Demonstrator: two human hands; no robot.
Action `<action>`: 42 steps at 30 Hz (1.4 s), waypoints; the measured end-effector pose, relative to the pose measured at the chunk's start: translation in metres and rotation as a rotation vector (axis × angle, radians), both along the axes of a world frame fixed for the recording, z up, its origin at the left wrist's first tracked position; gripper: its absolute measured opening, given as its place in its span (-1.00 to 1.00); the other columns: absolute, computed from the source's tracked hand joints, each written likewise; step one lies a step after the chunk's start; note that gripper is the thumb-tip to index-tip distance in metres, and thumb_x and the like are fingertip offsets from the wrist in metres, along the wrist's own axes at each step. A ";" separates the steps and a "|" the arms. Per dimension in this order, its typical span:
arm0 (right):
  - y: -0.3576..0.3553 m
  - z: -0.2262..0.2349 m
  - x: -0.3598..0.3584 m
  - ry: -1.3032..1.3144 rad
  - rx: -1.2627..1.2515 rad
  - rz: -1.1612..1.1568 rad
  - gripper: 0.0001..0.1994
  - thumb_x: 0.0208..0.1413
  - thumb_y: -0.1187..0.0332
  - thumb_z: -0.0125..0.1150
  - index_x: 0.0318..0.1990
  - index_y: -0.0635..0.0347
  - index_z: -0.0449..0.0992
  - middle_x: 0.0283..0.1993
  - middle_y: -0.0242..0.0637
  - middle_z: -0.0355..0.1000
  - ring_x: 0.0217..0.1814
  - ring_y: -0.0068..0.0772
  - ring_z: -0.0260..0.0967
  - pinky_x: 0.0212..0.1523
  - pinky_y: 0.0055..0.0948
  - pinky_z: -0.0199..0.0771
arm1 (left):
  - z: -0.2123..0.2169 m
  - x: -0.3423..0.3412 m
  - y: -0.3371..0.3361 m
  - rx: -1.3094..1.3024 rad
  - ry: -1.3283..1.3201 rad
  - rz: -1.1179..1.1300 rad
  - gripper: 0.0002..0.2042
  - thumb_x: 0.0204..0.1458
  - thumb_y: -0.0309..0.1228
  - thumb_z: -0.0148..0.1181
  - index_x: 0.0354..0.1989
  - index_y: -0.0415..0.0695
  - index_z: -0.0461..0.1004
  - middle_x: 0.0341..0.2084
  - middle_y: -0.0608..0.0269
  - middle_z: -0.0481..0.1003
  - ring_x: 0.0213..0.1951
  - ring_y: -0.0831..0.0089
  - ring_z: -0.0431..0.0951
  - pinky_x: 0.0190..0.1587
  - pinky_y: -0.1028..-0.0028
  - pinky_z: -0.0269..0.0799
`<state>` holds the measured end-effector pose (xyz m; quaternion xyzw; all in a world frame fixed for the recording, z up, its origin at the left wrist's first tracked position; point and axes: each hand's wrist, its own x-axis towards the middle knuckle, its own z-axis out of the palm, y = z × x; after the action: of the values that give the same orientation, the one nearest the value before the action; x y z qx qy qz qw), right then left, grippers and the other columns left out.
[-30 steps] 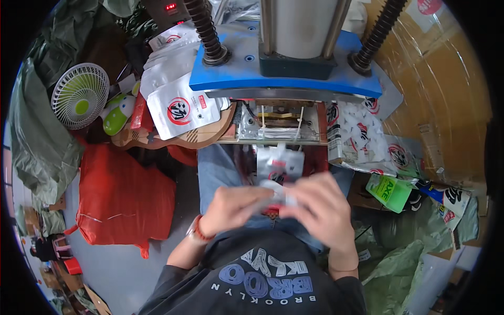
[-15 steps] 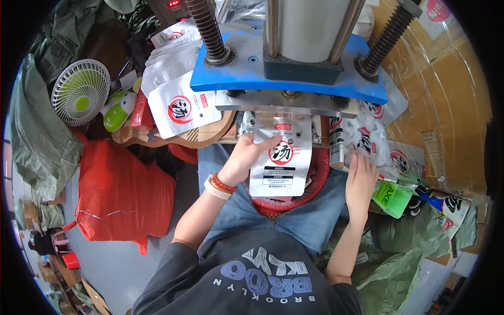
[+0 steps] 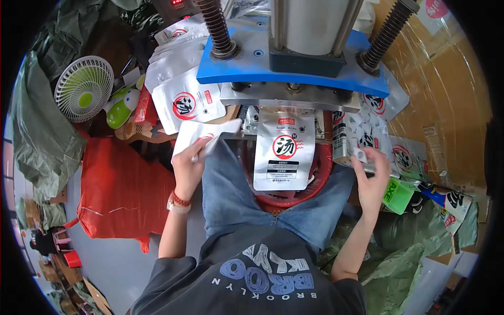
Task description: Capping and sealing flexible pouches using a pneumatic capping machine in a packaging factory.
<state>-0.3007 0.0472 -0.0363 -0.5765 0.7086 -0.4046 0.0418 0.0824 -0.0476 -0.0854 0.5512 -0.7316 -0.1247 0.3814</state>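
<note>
My left hand [image 3: 190, 163] pinches a silvery white pouch [image 3: 197, 135], tilted and bent, beside the pile of flat printed pouches [image 3: 170, 113]. Another pouch [image 3: 284, 149] with a red-ringed print hangs by its upper end at the metal plate [image 3: 294, 100] of a blue press [image 3: 226, 71]. My right hand [image 3: 374, 170] is closed, thumb and finger holding a small white piece with a round middle [image 3: 359, 154]. Its exact kind is too small to tell. Right by that hand lies an open printed bag of small white pieces [image 3: 362, 128].
A red basket [image 3: 326, 176] stands between my knees, under the hanging pouch. Left are a white-green fan [image 3: 84, 86] and a full red bag [image 3: 121, 194]. Right are a green box [image 3: 397, 195] and a large cardboard sheet [image 3: 436, 73]. Spring-wrapped posts [image 3: 215, 29] flank the press.
My left hand has let go of the pouch at the press, moved left and picked up another pouch. My right hand has lifted off the bag with a small white piece.
</note>
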 end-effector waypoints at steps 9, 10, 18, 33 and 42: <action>0.006 0.048 0.089 0.272 -0.219 0.620 -0.66 -0.21 0.52 0.43 -0.20 0.34 0.53 -0.34 -0.20 0.43 -0.39 -0.26 0.40 -0.38 -0.33 0.40 | 0.069 -0.066 0.057 -0.341 -0.205 -0.284 -0.63 -0.33 -0.67 0.25 -0.24 -0.11 0.63 -0.25 0.27 0.63 -0.15 0.30 0.64 -0.21 0.43 0.57; 0.011 0.056 0.092 0.282 -0.246 0.663 -0.64 -0.25 0.50 0.44 -0.20 0.34 0.54 -0.35 -0.20 0.42 -0.42 -0.26 0.38 -0.42 -0.31 0.39 | 0.075 -0.068 0.059 -0.365 -0.230 -0.368 -0.65 -0.32 -0.64 0.26 -0.24 -0.12 0.63 -0.25 0.28 0.63 -0.15 0.32 0.64 -0.23 0.44 0.57; -0.003 0.036 0.077 -0.050 0.028 0.507 -0.50 -0.24 0.30 0.50 -0.07 0.27 0.52 -0.30 -0.22 0.36 -0.20 -0.22 0.31 -0.20 -0.34 0.31 | 0.026 -0.090 0.046 0.582 0.206 -0.659 -0.80 0.06 -0.49 0.21 -0.16 -0.27 0.60 -0.31 0.15 0.63 -0.29 0.38 0.64 -0.29 0.50 0.50; 0.005 -0.040 -0.002 0.212 0.133 0.005 -0.71 0.30 0.24 -0.02 0.00 0.23 0.47 -0.13 -0.12 0.45 -0.06 -0.04 0.32 0.05 -0.18 0.22 | 0.008 -0.106 -0.033 0.809 0.846 -0.296 -0.65 0.10 -0.39 0.24 0.02 -0.28 0.44 -0.13 0.17 0.56 -0.11 0.46 0.54 -0.04 0.41 0.45; 0.001 -0.027 0.007 -0.483 -0.055 0.024 -0.78 0.27 0.36 0.10 -0.02 0.28 0.46 -0.16 -0.22 0.50 -0.15 -0.44 0.41 -0.04 -0.48 0.38 | -0.044 0.004 -0.029 -0.150 -0.515 -0.015 -0.40 -0.06 -0.30 0.31 0.22 -0.11 0.33 0.17 0.08 0.38 0.25 0.15 0.32 0.27 0.15 0.18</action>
<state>-0.2932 0.0478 -0.0630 -0.4722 0.6599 -0.5496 0.1990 0.0862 -0.0763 -0.1298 0.5295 -0.8158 0.0716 0.2214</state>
